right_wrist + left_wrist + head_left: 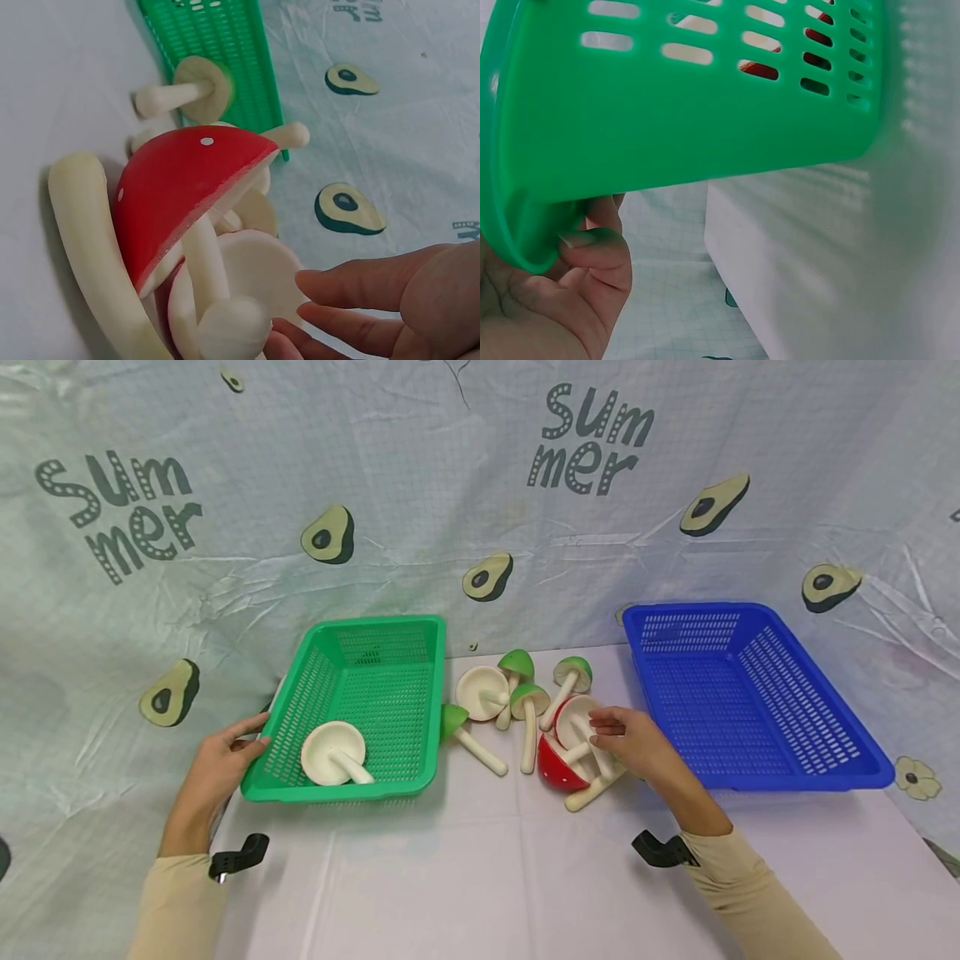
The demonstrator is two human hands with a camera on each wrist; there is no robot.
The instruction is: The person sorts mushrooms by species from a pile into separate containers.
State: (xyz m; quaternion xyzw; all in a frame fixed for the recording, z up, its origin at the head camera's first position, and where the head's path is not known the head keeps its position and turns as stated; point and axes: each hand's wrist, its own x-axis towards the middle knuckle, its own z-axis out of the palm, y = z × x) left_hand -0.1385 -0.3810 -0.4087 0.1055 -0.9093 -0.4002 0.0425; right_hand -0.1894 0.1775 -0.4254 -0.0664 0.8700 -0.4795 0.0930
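Note:
My left hand [221, 768] grips the left rim of a green basket [438, 693], thumb and fingers around its lip [514, 247]. Inside that basket, at the front left, lies a toy mushroom [327, 752] with its pale underside up. Over the pile between the baskets reaches my right hand [633, 743], fingers spread apart and nothing held. Its fingertips are right at a red-rimmed mushroom [570, 714] lying underside up. Against that one leans a spotted red mushroom [187, 180]. A thick pale stem [82, 225] lies beside the red cap, its own cap hidden.
Several green-capped mushrooms [528, 697] and a pale upturned one [480, 689] lie farther back, one against the green basket's right side. To the right stands a blue basket [757, 781], bare inside. A patterned cloth [420, 485] hangs behind the white table [420, 877].

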